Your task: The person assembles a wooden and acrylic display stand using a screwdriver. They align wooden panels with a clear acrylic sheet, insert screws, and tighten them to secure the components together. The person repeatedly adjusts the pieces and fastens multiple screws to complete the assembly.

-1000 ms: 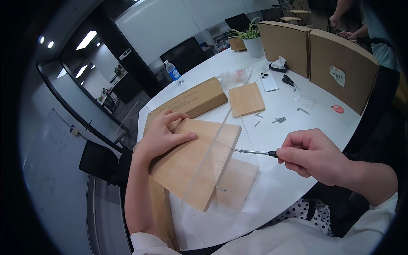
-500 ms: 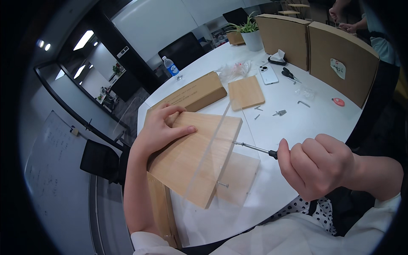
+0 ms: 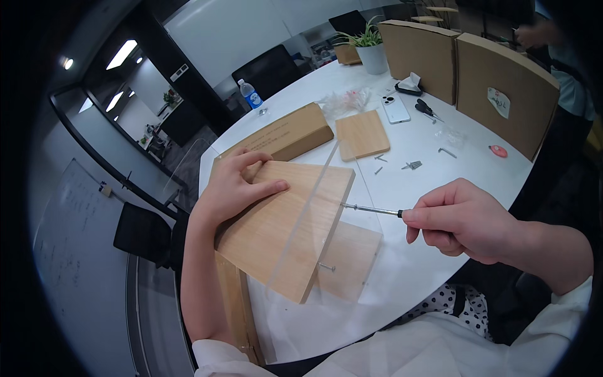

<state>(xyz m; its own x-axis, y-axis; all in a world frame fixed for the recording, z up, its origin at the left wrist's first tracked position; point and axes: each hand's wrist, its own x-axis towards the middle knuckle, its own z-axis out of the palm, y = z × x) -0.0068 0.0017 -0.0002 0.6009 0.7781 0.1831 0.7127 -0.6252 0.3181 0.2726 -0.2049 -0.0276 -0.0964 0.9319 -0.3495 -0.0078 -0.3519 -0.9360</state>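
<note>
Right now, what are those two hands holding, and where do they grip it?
The right hand grips a screwdriver by its handle. The left hand presses flat on the wooden panel, steadying rather than gripping it.

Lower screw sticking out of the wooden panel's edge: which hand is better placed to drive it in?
Right. The right hand holds the screwdriver, its tip at the upper edge of the wooden panel, above the lower screw. The left hand lies flat on the panel, steadying it.

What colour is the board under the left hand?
Light tan wood grain, on the wooden board under the left hand; head view.
</note>
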